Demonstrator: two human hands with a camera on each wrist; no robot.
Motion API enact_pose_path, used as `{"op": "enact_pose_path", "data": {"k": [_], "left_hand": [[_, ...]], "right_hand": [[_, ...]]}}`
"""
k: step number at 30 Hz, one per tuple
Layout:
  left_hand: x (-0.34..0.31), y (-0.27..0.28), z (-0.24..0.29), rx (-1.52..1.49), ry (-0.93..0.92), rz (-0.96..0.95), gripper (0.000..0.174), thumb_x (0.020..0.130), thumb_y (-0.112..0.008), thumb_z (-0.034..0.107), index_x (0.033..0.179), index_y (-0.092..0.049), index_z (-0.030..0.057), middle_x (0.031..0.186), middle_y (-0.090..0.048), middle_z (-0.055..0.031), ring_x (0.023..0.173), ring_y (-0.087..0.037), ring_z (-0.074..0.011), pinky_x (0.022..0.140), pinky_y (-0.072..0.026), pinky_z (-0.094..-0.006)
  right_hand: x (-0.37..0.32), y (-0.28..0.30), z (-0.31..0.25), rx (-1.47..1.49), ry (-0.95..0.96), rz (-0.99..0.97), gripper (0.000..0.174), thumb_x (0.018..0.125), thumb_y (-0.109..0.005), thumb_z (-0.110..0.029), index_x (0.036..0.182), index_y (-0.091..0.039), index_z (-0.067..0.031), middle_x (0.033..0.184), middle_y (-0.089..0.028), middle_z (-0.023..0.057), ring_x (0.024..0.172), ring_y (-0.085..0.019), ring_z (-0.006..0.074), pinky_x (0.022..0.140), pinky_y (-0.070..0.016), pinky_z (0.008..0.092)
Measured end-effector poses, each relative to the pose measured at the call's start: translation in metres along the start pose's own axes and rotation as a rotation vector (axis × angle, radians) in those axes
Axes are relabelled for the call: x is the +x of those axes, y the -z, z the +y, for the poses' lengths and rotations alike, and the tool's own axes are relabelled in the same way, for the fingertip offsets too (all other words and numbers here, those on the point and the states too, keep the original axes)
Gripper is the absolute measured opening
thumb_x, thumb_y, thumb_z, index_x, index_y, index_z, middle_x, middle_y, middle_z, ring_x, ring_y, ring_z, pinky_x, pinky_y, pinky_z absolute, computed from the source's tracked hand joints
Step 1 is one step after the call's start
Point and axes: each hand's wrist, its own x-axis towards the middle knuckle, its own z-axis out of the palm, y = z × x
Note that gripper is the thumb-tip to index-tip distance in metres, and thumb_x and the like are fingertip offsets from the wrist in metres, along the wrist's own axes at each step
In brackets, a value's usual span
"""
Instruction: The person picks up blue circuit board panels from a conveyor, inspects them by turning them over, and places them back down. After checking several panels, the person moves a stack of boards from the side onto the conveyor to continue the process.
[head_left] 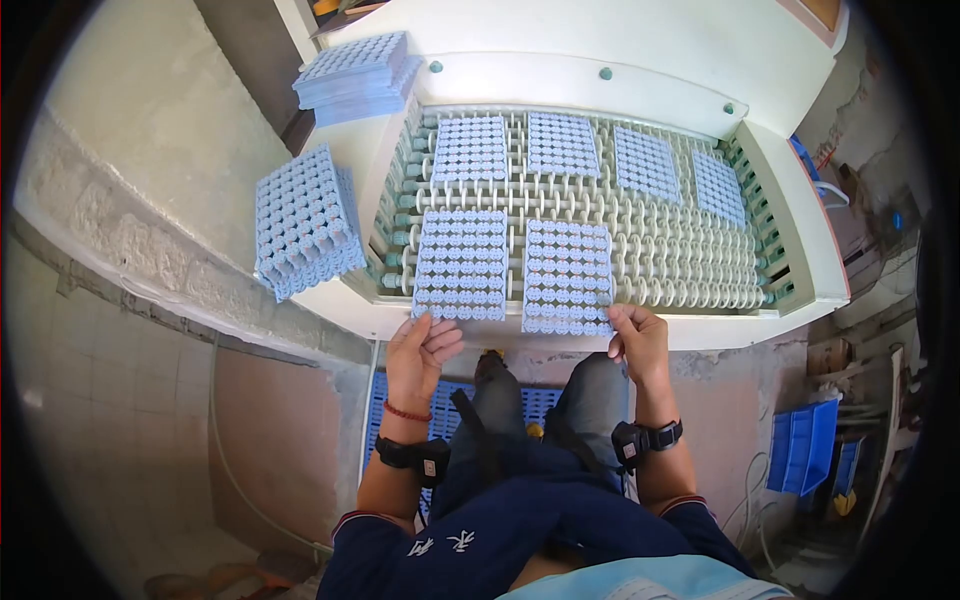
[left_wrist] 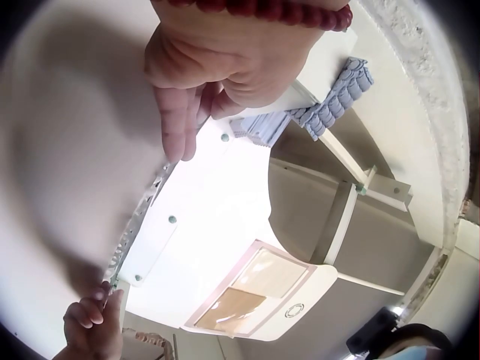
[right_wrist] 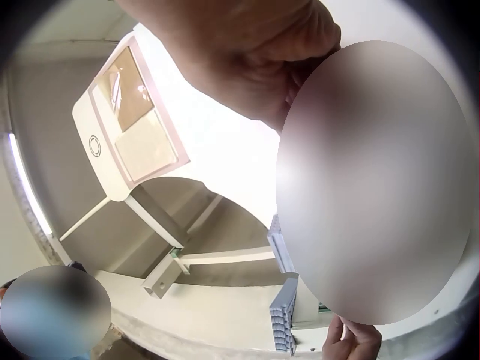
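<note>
Two light-blue plastic grids with rows of round cells lie side by side at the front of a roller bed. My left hand (head_left: 415, 352) is at the near left corner of the left grid (head_left: 460, 262), its thumb close to the edge and its fingers loosely extended. In the left wrist view those fingers (left_wrist: 176, 127) look nearly straight. At the near right corner of the right grid (head_left: 567, 270), my right hand (head_left: 642, 342) pinches the edge between thumb and curled fingers. The right wrist view shows the right hand (right_wrist: 255, 60) from close up, its fingertips hidden.
Several more blue grids, one of them the back-left grid (head_left: 470, 148), lie along the rear of the white roller bed (head_left: 690, 270). Stacked grids (head_left: 305, 215) stand on the machine's left side, with another stack (head_left: 355, 75) behind. A blue bin (head_left: 803, 447) is at lower right.
</note>
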Motion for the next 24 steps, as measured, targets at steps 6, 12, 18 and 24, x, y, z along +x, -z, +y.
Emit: {"op": "enact_pose_path", "data": {"k": [6,12,18,24], "left_hand": [[-0.011,0.009,0.012,0.014,-0.067,0.085,0.015,0.087,-0.050,0.017,0.086,-0.051,0.0022,0.075,-0.055,-0.0102,0.060,-0.054,-0.0161,0.052,-0.0487,-0.0257],[-0.032,0.014,0.058,0.247,-0.786,0.329,0.029,0.087,-0.049,0.014,0.113,-0.042,0.0008,0.074,-0.059,-0.0123,0.054,-0.056,-0.0149,0.048,-0.0479,-0.0258],[-0.030,-0.003,0.108,0.444,-0.909,0.260,0.061,0.087,-0.047,0.010,0.134,-0.011,-0.0028,0.076,-0.061,-0.0154,0.052,-0.056,-0.0155,0.047,-0.0490,-0.0262],[-0.019,-0.006,0.120,0.512,-0.861,0.118,0.066,0.085,-0.050,0.009,0.132,-0.007,-0.0080,0.071,-0.061,-0.0136,0.049,-0.057,-0.0156,0.044,-0.0493,-0.0243]], "right_hand": [[-0.002,0.010,-0.002,-0.142,0.106,0.076,0.022,0.083,-0.058,-0.016,0.089,-0.059,0.0050,0.061,-0.058,0.0060,0.040,-0.049,0.0073,0.034,-0.0349,0.0184],[-0.005,0.032,0.003,-0.011,0.280,0.130,0.018,0.085,-0.057,-0.019,0.080,-0.058,-0.0014,0.060,-0.055,0.0028,0.039,-0.038,0.0023,0.035,-0.0282,0.0164],[-0.021,-0.005,-0.025,-0.037,0.329,-0.127,0.018,0.085,-0.058,-0.019,0.079,-0.058,-0.0022,0.060,-0.055,0.0023,0.040,-0.039,0.0026,0.036,-0.0300,0.0166],[-0.019,-0.049,-0.061,-0.100,0.344,-0.457,0.014,0.083,-0.060,-0.016,0.080,-0.059,-0.0017,0.059,-0.056,0.0012,0.045,-0.043,0.0021,0.041,-0.0324,0.0160]]}}
